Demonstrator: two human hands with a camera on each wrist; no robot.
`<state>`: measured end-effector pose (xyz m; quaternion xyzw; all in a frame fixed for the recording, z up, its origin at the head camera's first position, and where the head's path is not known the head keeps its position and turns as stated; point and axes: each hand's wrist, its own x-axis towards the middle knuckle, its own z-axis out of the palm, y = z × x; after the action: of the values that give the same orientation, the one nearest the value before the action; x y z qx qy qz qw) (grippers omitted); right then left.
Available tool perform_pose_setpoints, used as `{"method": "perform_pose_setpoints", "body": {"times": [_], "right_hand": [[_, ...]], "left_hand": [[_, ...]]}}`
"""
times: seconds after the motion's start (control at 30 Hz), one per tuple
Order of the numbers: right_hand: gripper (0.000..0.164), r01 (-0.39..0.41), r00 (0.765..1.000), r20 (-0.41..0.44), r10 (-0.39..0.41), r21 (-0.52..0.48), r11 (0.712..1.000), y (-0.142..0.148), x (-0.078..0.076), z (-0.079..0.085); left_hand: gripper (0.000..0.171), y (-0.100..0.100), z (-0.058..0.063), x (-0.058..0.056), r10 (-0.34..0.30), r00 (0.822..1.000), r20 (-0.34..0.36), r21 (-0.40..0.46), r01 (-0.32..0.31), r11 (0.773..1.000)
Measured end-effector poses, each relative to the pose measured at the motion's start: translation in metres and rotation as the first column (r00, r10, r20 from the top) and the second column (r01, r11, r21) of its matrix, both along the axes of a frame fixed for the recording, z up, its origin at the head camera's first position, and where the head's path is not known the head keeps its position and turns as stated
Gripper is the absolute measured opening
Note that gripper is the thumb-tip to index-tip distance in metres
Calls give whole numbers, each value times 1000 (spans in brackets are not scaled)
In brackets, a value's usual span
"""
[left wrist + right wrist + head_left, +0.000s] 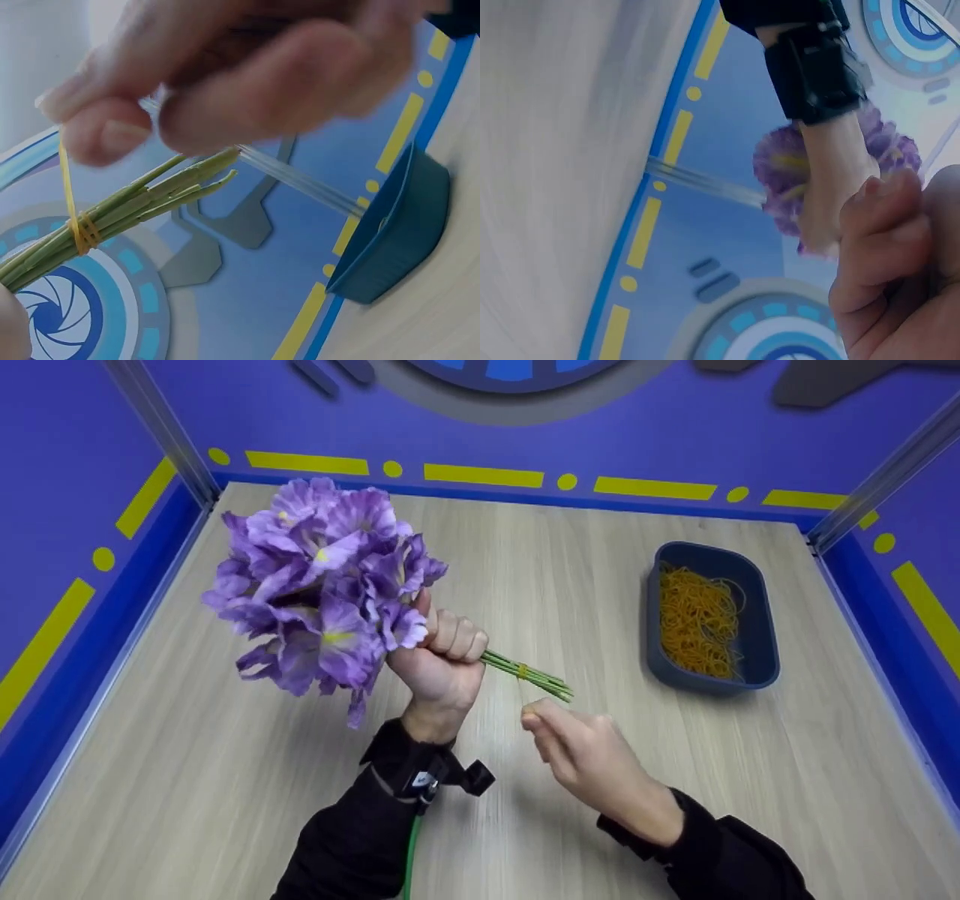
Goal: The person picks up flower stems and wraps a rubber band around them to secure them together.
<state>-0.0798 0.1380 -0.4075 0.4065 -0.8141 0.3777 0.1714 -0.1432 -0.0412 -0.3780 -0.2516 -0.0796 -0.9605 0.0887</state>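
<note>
A bunch of purple flowers [322,592] is held above the table by my left hand [446,660], whose fingers wrap round the green stems [551,684]. The blossoms point to the far left and the stem ends to the right. A yellow rubber band [86,232] is wound round the stems near their ends. One strand of it runs up, taut, to the right hand [592,757], which pinches it between thumb and finger in the left wrist view. The right wrist view shows the right hand's curled fingers [881,247]; the band is hidden there.
A dark blue tub [765,660] with many loose yellow rubber bands [697,622] stands at the right on the wood-grain table [517,562]. Blue panels with yellow marks [484,475] border the table at the back and sides. A green cable [411,855] trails from the left wrist.
</note>
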Motion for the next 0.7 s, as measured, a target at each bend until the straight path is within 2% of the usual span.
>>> {"method": "perform_pose_setpoints", "body": {"times": [0.13, 0.3, 0.37, 0.57, 0.7], "right_hand": [[23, 9, 999, -39, -12, -64, 998, 11, -8, 11], [18, 71, 993, -90, -78, -81, 994, 22, -17, 20], [14, 94, 990, -99, -99, -54, 994, 26, -19, 23], [7, 121, 981, -156, -114, 37, 992, 35, -18, 30], [5, 100, 986, -139, -91, 60, 993, 38, -15, 35]], "left_hand": [[56, 3, -3, 0, 37, 999, -30, -87, -39, 995], [35, 6, -10, -1, 18, 999, -37, -188, -24, 982], [26, 5, -11, -1, 20, 999, -39, -196, -27, 980], [21, -3, -10, -5, 58, 997, -53, -143, -65, 988], [30, -2, -11, -5, 85, 995, -59, -213, -96, 972]]}}
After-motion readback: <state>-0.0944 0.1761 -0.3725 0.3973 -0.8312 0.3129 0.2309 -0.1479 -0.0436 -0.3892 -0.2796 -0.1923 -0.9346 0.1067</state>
